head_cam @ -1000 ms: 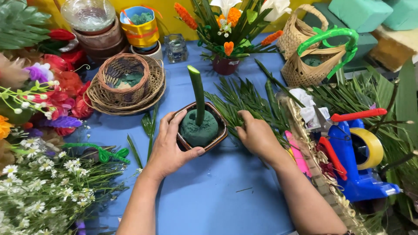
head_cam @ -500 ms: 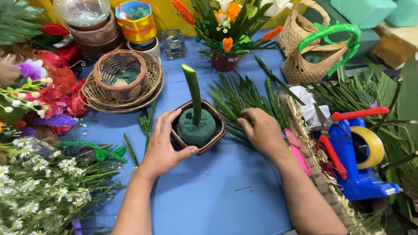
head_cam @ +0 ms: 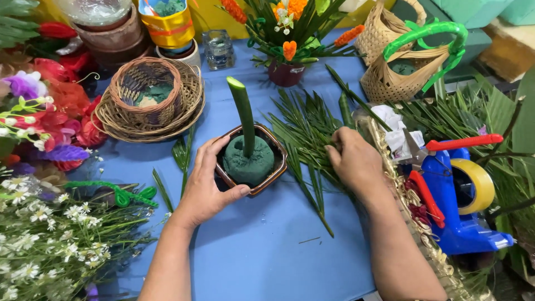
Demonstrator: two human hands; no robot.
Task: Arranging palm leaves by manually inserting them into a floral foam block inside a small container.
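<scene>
Here, from the head view: left hand (head_cam: 209, 184) cupped around the near-left side of a small brown square pot (head_cam: 252, 161), thumb at its front rim, gripping it on the blue table (head_cam: 262, 251). Inside the pot, a dark green foam ball (head_cam: 248, 161) with a thick green stalk (head_cam: 243, 114) standing upright in it. Right hand (head_cam: 352, 160) just right of the pot, fingers pressed down on a fan of green palm leaves (head_cam: 304, 125), closing on some. Farther left, a wicker basket (head_cam: 146, 100); at right, a blue tape dispenser (head_cam: 462, 195).

Blue table (head_cam: 267, 262) carries brown pot (head_cam: 277, 167), wicker baskets (head_cam: 147, 103), palm leaves (head_cam: 304, 125).
</scene>
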